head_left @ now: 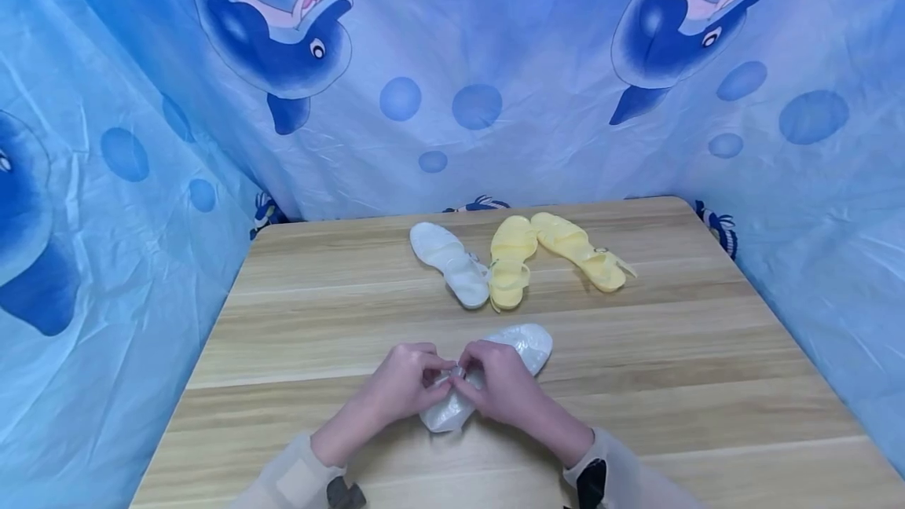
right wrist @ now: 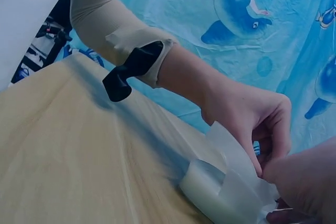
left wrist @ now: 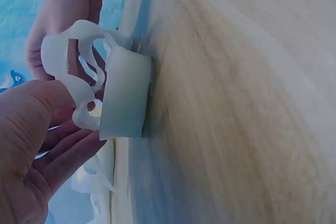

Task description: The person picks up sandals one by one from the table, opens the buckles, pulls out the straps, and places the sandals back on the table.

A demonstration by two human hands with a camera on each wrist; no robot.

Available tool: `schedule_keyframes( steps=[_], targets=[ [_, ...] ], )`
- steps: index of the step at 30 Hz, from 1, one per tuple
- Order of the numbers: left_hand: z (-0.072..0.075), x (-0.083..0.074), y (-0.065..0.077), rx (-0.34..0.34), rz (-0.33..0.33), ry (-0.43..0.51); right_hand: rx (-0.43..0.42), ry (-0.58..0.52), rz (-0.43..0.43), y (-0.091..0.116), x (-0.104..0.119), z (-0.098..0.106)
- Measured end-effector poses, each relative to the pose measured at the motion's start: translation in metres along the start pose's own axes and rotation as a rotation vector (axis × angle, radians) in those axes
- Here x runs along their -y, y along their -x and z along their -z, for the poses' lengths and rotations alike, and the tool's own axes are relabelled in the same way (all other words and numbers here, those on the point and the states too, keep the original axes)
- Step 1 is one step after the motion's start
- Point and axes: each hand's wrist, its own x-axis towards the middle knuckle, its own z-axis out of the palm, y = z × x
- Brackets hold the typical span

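Observation:
A translucent white sandal (head_left: pixel 532 342) lies on the wooden table in front of me, its toe pointing away to the right. At its ankle strap both hands meet. My left hand (head_left: pixel 410 379) pinches the strap from the left, thumb and fingertips close together. From the other side, my right hand (head_left: pixel 498 383) pinches the strap near the same spot. The left wrist view shows the sandal's heel (left wrist: pixel 126 93) low against the table, with the looped strap (left wrist: pixel 79 85) standing up from it. In the right wrist view the fingertips partly hide the strap's end.
Toward the back of the table (head_left: pixel 297 320) lie another white sandal (head_left: pixel 433 242) and two yellow sandals, one in the middle (head_left: pixel 511 238) and one angled to the right (head_left: pixel 566 238). Blue curtains (head_left: pixel 424 38) with dolphin prints surround the table's far and side edges.

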Motion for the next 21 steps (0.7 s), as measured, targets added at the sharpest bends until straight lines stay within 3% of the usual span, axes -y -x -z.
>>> schedule_keyframes(
  steps=[4,9,14,18,21],
  targets=[
    [-0.0017,0.0001,0.0011,-0.021,-0.019,-0.030,-0.031,-0.020,-0.015,0.0006,0.0004,-0.0024],
    [-0.0023,0.0016,0.0009,-0.030,-0.065,-0.062,-0.068,0.003,0.025,0.0020,-0.0017,-0.0049],
    [0.0004,0.0029,-0.0018,0.023,-0.131,-0.082,-0.057,-0.002,0.013,0.0038,-0.0044,-0.0048],
    [0.0021,0.0037,-0.0042,0.061,-0.121,-0.068,-0.042,-0.050,-0.013,0.0049,-0.0060,-0.0032],
    [0.0006,0.0027,-0.0036,0.049,-0.085,-0.051,-0.031,-0.092,-0.034,0.0042,-0.0056,-0.0015]
  ],
)
